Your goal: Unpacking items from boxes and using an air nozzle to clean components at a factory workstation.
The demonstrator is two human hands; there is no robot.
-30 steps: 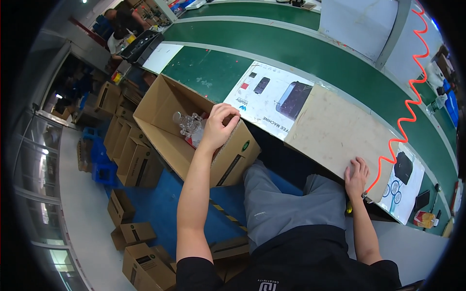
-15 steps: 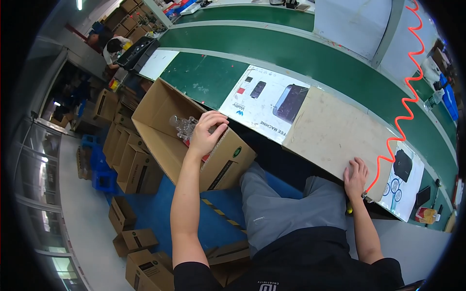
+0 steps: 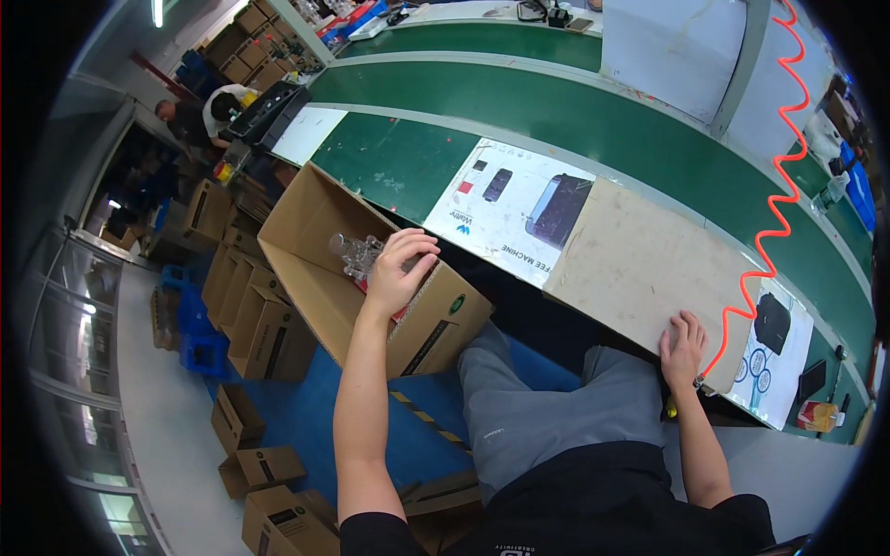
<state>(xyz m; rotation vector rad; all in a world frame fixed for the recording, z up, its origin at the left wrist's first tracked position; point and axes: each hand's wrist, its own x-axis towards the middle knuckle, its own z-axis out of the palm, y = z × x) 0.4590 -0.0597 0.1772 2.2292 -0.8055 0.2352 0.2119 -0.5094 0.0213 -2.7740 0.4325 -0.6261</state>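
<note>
Open cardboard box (image 3: 306,269), floor-level left of the bench: holds clear plastic-wrapped parts (image 3: 357,255).
Left hand (image 3: 400,271): inside the box, fingers curled over the parts; whether it grips one, I cannot tell.
Right hand (image 3: 684,347): flat on the worn board (image 3: 630,269), holding nothing.
Risk: slippery wrap could slide from a loose pinch; the box rim may snag a lifted part.

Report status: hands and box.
Left hand inside open cardboard box, on clear bagged parts. Right hand flat on worktable edge. Nothing blocking.
</note>
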